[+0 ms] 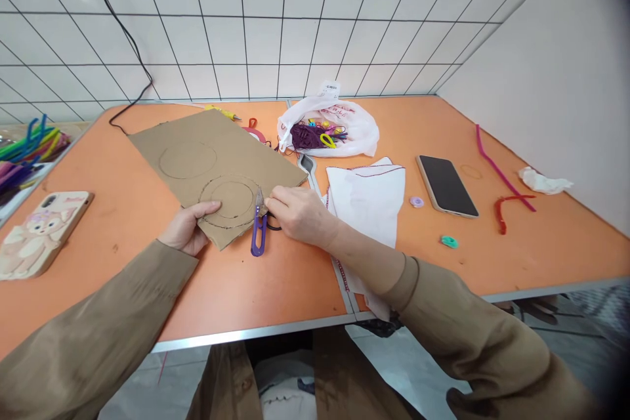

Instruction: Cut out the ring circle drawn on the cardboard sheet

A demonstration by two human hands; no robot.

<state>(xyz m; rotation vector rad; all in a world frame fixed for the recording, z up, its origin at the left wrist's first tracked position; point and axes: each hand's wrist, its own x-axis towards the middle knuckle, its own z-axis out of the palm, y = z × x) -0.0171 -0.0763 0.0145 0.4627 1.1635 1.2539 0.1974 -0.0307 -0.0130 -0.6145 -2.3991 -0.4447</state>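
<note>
A flat sheet of brown cardboard (256, 161) bears drawn circles, one a double ring near its front corner. My left hand (189, 226) grips the sheet's lower left edge, thumb on top and fingers underneath. At the front right edge, my right hand (300, 213) is closed in a pinch on a small torn-looking bit of the cardboard. Purple thread snips (258, 233) lie beside those fingertips, blades over the drawn ring and handle towards me. Part of a black loop shows under my right hand; what it belongs to is hidden.
Behind the cardboard lies a white plastic bag (359, 128) with purple yarn. White cloth (367, 203) lies under my right forearm. Phones lie right (447, 185) and left (44, 233). Pipe cleaners (504, 167) and a teal clip-like piece (449, 241) are further right.
</note>
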